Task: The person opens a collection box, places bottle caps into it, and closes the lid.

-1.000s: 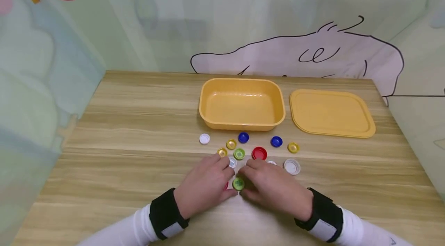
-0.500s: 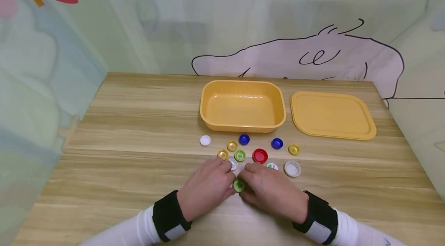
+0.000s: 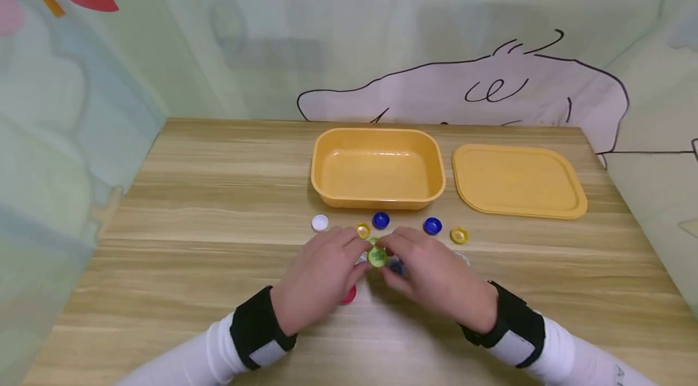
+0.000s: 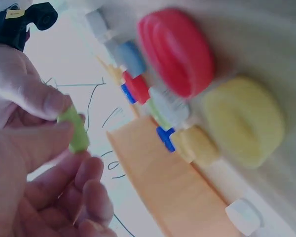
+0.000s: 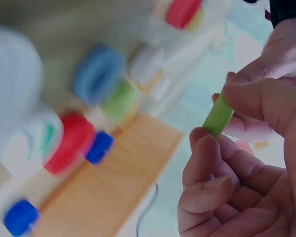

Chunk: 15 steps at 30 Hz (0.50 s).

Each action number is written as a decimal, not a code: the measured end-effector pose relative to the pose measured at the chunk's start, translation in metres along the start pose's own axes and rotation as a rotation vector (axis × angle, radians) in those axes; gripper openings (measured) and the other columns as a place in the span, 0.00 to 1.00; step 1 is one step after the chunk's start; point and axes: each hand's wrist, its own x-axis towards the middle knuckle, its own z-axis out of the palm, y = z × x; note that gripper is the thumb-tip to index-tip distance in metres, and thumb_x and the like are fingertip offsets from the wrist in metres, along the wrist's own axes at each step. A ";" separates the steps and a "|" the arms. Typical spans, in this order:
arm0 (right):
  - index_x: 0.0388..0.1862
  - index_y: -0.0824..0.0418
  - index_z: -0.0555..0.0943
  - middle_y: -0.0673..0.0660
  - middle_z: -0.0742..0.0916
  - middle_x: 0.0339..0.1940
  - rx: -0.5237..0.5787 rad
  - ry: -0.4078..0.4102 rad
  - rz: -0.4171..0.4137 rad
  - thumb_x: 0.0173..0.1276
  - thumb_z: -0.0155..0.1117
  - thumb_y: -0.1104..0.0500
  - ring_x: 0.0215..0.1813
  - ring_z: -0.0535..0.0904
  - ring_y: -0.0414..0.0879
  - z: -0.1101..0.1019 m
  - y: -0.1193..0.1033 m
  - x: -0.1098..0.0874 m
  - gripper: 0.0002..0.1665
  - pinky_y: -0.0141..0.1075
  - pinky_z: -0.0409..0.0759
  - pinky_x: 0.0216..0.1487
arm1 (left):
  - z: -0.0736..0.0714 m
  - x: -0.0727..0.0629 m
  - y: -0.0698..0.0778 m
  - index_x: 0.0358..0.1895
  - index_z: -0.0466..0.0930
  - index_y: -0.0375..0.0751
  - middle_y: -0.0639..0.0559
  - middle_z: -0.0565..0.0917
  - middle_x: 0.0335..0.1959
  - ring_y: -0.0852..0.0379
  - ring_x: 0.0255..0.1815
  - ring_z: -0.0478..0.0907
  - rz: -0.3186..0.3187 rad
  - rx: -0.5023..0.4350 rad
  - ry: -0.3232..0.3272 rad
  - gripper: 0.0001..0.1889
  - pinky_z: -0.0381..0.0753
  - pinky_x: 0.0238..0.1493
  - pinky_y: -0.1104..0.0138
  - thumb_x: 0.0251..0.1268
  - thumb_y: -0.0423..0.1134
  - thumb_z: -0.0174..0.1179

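A light green bottle cap (image 3: 377, 256) is held up between both hands above the table. My left hand (image 3: 322, 274) pinches it from the left with thumb and fingers, and my right hand (image 3: 438, 280) does so from the right. Seen edge-on, the green bottle cap (image 4: 79, 132) hangs above the loose caps in the left wrist view. In the right wrist view, thumb and fingers meet on the green bottle cap (image 5: 218, 117) too. Beneath the hands lie a red cap (image 3: 349, 295), a dark blue cap (image 3: 397, 266) and a second green cap (image 3: 374, 240), partly covered.
Several loose caps lie before a yellow box (image 3: 378, 201), among them blue caps (image 3: 381, 220), a white cap (image 3: 320, 223) and a yellow cap (image 3: 459, 235). The box's flat yellow lid (image 3: 519, 181) lies to its right. A printed curtain (image 3: 371, 28) stands behind the table.
Both hands have risen and moved forward with the green bottle cap, toward the box. The red cap near the left hand shows again, while the large red and white caps are now covered.
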 end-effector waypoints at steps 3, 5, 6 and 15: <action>0.52 0.61 0.85 0.49 0.86 0.39 0.005 0.052 -0.013 0.63 0.77 0.58 0.37 0.79 0.41 -0.012 0.001 0.010 0.19 0.30 0.82 0.39 | -0.008 0.007 -0.003 0.53 0.85 0.43 0.56 0.83 0.42 0.59 0.43 0.78 -0.024 -0.049 0.094 0.14 0.81 0.48 0.66 0.70 0.44 0.68; 0.53 0.61 0.84 0.50 0.86 0.39 0.002 0.084 -0.024 0.63 0.77 0.58 0.36 0.78 0.41 -0.019 0.002 0.018 0.20 0.29 0.81 0.36 | -0.013 0.013 -0.007 0.54 0.84 0.43 0.56 0.84 0.42 0.60 0.43 0.78 -0.041 -0.078 0.136 0.14 0.81 0.47 0.66 0.70 0.43 0.68; 0.53 0.61 0.84 0.51 0.86 0.39 0.004 0.095 -0.024 0.64 0.77 0.58 0.36 0.78 0.41 -0.022 0.003 0.022 0.20 0.29 0.82 0.36 | -0.016 0.017 -0.009 0.55 0.84 0.43 0.55 0.85 0.41 0.60 0.42 0.77 -0.052 -0.094 0.153 0.14 0.81 0.45 0.66 0.70 0.42 0.69; 0.54 0.65 0.84 0.57 0.88 0.43 0.021 0.116 0.050 0.68 0.73 0.59 0.41 0.82 0.50 -0.041 0.020 0.072 0.18 0.37 0.86 0.42 | -0.035 0.063 -0.034 0.56 0.84 0.39 0.50 0.85 0.43 0.55 0.44 0.79 -0.166 -0.188 0.163 0.13 0.83 0.48 0.65 0.72 0.38 0.66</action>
